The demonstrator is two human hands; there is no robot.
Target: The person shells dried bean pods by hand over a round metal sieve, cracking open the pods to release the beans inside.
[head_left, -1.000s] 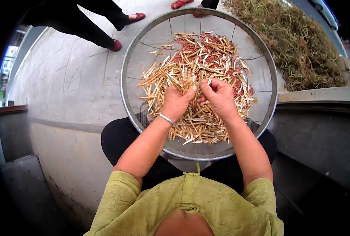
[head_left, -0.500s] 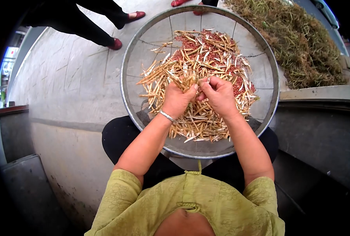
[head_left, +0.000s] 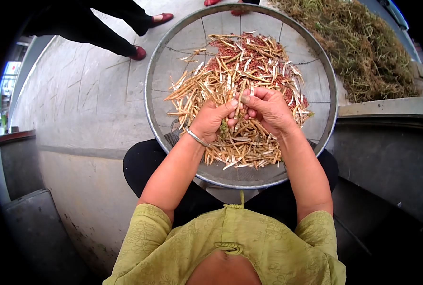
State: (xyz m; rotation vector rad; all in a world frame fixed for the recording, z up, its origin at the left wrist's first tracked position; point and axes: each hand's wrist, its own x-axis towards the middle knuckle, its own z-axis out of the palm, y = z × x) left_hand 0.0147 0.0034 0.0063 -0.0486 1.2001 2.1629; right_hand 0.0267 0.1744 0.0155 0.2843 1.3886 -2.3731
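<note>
A round metal-rimmed sieve [head_left: 150, 61] rests across my lap. In it lies a heap of dry tan bean pods [head_left: 249, 147], with loose red beans [head_left: 219, 47] showing among them, mostly toward the far side. Over the middle of the heap, my left hand [head_left: 213, 119] is closed on dry bean pods, thumb toward the right; a bracelet circles that wrist. Close beside it, my right hand [head_left: 268, 108] pinches a bean pod [head_left: 242, 97] between thumb and fingers. The fingertips of both hands nearly meet around this pod.
Dried plants [head_left: 354, 52] are piled at the upper right, behind a low ledge [head_left: 387, 108]. Another person's legs in dark trousers [head_left: 107, 35] and red shoes [head_left: 139, 53] stand on the concrete floor [head_left: 88, 95] at upper left. More red shoes show beyond the sieve.
My left hand has turned and dropped slightly, and the pods bunched above it no longer stick up as before. My right hand has shifted a little right, its fingers more spread along the pod.
</note>
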